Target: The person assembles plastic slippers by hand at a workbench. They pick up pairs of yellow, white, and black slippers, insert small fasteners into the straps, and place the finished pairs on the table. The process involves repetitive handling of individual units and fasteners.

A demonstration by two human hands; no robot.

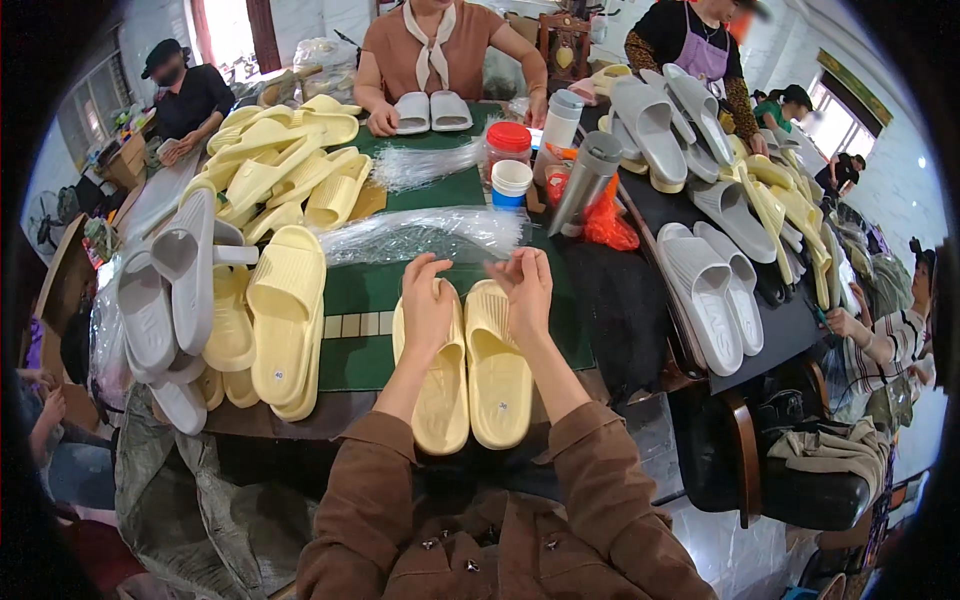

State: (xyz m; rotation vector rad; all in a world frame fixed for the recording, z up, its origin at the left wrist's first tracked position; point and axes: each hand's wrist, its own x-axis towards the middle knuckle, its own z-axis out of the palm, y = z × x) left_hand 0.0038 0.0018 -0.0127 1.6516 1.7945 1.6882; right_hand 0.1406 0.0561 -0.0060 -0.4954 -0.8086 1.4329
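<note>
Beneath the grip, the paired yellow slippers (500, 388) could skew if tugged unevenly. Just beyond it, the clear strands (440, 232) could tangle if snagged. Left hand (428, 308) and right hand (526, 297) are curled; I cannot tell whether either pinches a strand.

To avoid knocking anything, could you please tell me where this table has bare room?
Bare green mat lies between the central yellow slippers and the stacked yellow pair to their left. Crowded: the slipper heap behind, and around the red-lidded jar.
</note>
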